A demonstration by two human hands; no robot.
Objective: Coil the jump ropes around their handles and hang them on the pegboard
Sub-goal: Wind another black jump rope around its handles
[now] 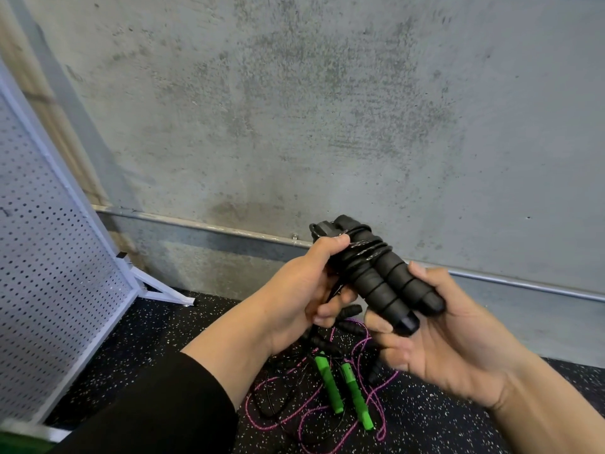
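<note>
At frame centre my left hand (304,286) grips the cord end of the black handles (379,276), already coiled, while my right hand (435,339) cradles their butts, so next I judge: tuck the cord, then hang it on the pegboard (49,257) at left.

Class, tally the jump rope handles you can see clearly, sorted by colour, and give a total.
Black handles held together in the left hand and right hand: 2
Green handles lying on the floor: 2
Total: 4
More dark handles on the floor lie partly hidden behind the hands, so they are left uncounted.
</note>
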